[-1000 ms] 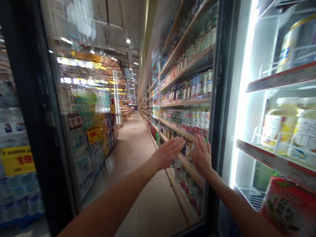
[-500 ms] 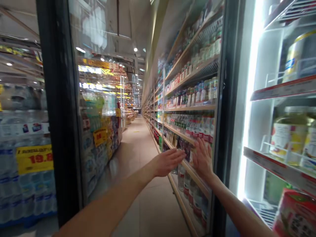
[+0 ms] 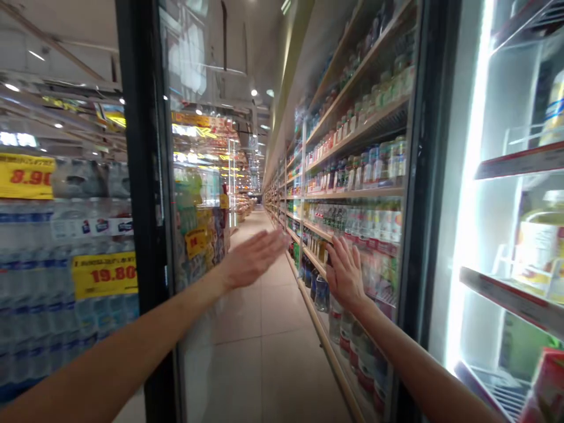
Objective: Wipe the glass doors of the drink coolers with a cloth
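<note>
Head: hands point(image 3: 346, 273) near glass door point(image 3: 273, 317)

The black-framed glass door point(image 3: 282, 200) stands open beside the lit cooler point(image 3: 506, 106).

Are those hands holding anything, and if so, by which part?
Nothing is held: the left hand and the right hand are both open before the glass cooler door. Whether either touches it cannot be told.
</note>
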`<state>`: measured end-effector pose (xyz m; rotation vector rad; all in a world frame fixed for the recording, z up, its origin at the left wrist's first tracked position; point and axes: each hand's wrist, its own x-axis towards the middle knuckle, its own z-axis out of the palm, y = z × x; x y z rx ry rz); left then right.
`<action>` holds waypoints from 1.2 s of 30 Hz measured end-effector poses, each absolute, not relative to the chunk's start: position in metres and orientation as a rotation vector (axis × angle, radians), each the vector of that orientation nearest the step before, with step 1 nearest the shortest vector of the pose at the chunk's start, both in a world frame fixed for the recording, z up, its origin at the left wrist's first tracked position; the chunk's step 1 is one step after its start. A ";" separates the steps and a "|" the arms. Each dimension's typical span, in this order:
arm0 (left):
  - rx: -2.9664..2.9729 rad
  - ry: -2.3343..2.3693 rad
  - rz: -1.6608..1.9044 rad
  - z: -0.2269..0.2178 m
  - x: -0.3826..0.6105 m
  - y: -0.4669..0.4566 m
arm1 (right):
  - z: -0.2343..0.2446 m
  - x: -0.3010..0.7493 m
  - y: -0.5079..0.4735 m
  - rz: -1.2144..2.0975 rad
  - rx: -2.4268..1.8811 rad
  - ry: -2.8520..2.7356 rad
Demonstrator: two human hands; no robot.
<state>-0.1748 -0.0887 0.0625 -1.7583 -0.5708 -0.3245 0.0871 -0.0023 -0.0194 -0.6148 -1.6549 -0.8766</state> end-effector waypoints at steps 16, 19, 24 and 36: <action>-1.613 -0.882 -0.490 0.022 -0.245 -0.129 | -0.005 0.049 -0.014 -0.879 -0.525 -1.698; -1.676 -0.835 -0.416 0.010 -0.246 -0.129 | -0.003 0.046 -0.017 -0.863 -0.506 -1.688; -1.981 -0.497 -0.063 0.000 -0.247 -0.132 | -0.004 0.048 -0.019 -0.875 -0.478 -1.722; -1.889 -0.546 -0.179 0.059 -0.189 -0.097 | -0.006 0.067 -0.012 -0.910 -0.538 -1.695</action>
